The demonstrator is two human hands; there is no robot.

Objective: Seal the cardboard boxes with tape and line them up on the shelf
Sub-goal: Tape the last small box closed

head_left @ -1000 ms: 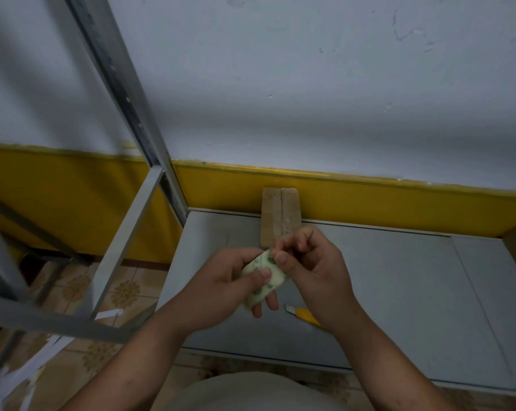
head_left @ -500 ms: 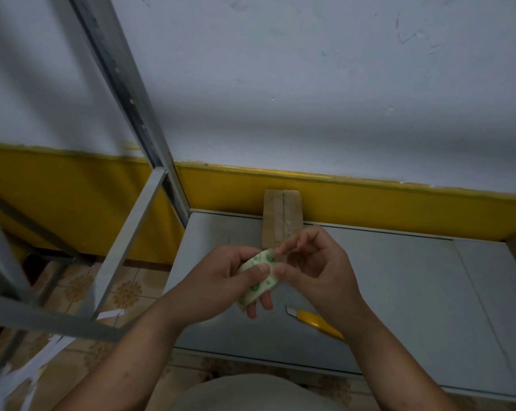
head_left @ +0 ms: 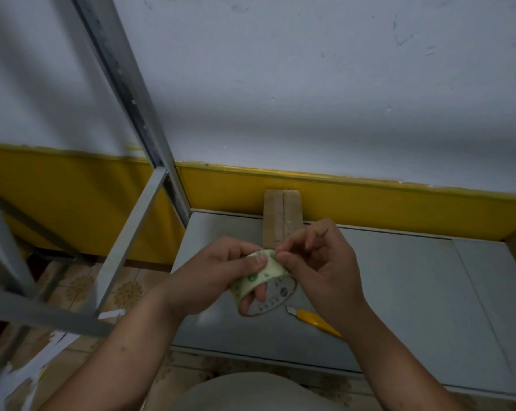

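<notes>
Fingers of the left hand (head_left: 218, 272) grip the tape roll (head_left: 264, 275) through its core; the right hand (head_left: 325, 262) pinches its edge, wrist half-hiding a yellow knife (head_left: 313, 318); a cardboard box (head_left: 282, 216) stands behind.

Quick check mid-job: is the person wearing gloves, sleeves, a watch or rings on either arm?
No. The left hand and right hand are bare, with short nails and no rings. The left forearm and right forearm are uncovered down to the frame's edge: no sleeves, watch or bands show.
</notes>
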